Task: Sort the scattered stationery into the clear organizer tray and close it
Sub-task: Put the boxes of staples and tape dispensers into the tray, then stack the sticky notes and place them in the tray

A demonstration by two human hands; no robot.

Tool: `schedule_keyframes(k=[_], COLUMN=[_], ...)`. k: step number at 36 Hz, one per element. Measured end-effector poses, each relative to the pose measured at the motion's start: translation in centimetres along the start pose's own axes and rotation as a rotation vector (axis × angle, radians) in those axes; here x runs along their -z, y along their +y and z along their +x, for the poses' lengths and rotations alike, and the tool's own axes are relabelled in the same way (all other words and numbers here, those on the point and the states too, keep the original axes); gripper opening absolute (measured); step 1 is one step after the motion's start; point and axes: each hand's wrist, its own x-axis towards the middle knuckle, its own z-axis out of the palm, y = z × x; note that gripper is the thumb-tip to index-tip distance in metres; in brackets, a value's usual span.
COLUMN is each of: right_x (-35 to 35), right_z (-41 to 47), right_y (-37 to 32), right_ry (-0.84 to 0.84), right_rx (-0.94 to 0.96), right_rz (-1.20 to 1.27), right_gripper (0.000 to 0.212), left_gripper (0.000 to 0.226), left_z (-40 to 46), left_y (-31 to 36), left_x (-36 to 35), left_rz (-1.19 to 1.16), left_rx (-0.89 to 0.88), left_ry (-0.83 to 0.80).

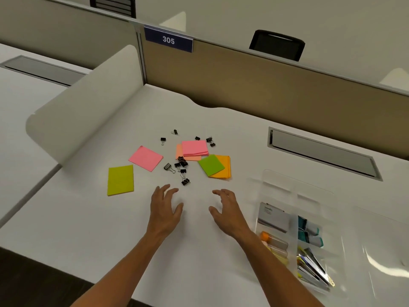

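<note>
the sorting looks barely begun, or at an early pick: both hands hover over the white table, just short of the scattered stationery, and neither holds anything. the left hand has its fingers loosely spread and slightly curled, tips pointing toward the nearest clips. the right hand mirrors it, fingers apart and bent a little, thumb out to the side. whether either palm touches the table i cannot tell; they look just above it.

the loose things lie beyond the hands: a yellow-green pad to the left, a pink pad beside it, another pink pad lying on a peach one, and a green pad overlapping an orange pad. small black clips are strewn between and behind them, a few well apart near the back.

the tray sits to the right, near the right forearm, lid open; its near compartments already hold some items, blurred, while the far compartments look free.

my judgement: the next move is a gather. the clips are small and scattered, so pinching them one by one or raking them together with both hands would serve, then carrying them right to a free compartment. the pads should lift flat by an edge; the overlapped ones need separating or stacking first.
</note>
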Motion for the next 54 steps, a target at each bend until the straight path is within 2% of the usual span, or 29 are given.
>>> schedule_keyframes(k=[4, 11, 15, 19, 22, 25, 30, 36, 38, 42, 45, 50, 54], right_x=[0.6, 2.4, 3.0, 2.9, 2.4, 1.8, 1.1, 0.2, 0.2, 0.3, 0.5, 0.2, -0.5], right_z=[1.1, 4.3, 6.6, 9.0, 10.7, 12.3, 13.5, 12.9, 12.5, 11.6, 10.5, 7.7, 5.4], right_y=[-0.1, -1.0, -1.8, -2.8, -3.5, -4.1, -4.6, -4.8, -4.8, -5.1, -5.4, -5.0, -4.5], right_ry=[-0.074, -0.067, -0.042, -0.012, 0.002, -0.007, -0.026, -0.050, -0.063, -0.128, -0.184, -0.222, -0.209], right_rx=[-0.062, -0.080, -0.082, -0.099, -0.143, -0.173, -0.218, -0.202, -0.208, -0.223, -0.218, -0.183, -0.142], right_rz=[-0.001, -0.077, -0.145, -0.200, -0.260, -0.321, -0.422, -0.562, -0.565, -0.594, -0.618, -0.637, -0.626], right_gripper=[0.056, 0.058, 0.061, 0.062, 0.065, 0.071, 0.078, 0.061, 0.064, 0.086, 0.089, 0.073, 0.074], left_gripper=[0.047, 0.061, 0.066, 0.076, 0.073, 0.064, 0.051, 0.034, 0.040, 0.090, 0.113, 0.118, 0.119], left_z=[2.1, 5.0, 6.2, 6.9, 7.2, 7.1, 7.0, 7.8, 8.2, 8.6, 8.2, 6.9, 5.1], left_y=[-1.6, -4.2, -5.0, -5.4, -6.1, -6.4, -5.9, -5.4, -5.2, -4.7, -4.6, -3.9, -3.4], left_x=[1.8, 5.5, 6.4, 6.7, 6.4, 5.9, 5.8, 6.9, 7.2, 7.6, 7.4, 6.9, 6.7], left_rz=[0.034, 0.033, 0.136, 0.245, 0.283, 0.362, 0.414, 0.457, 0.418, 0.311, 0.245, 0.118, 0.083], left_rx=[0.053, 0.199, 0.318, 0.517, 0.586, 0.578, 0.481, 0.445, 0.484, 0.544, 0.546, 0.584, 0.588], left_ry=[0.119, 0.306, 0.372, 0.311, 0.196, 0.102, 0.106, 0.074, 0.068, 0.092, 0.095, 0.095, 0.094])
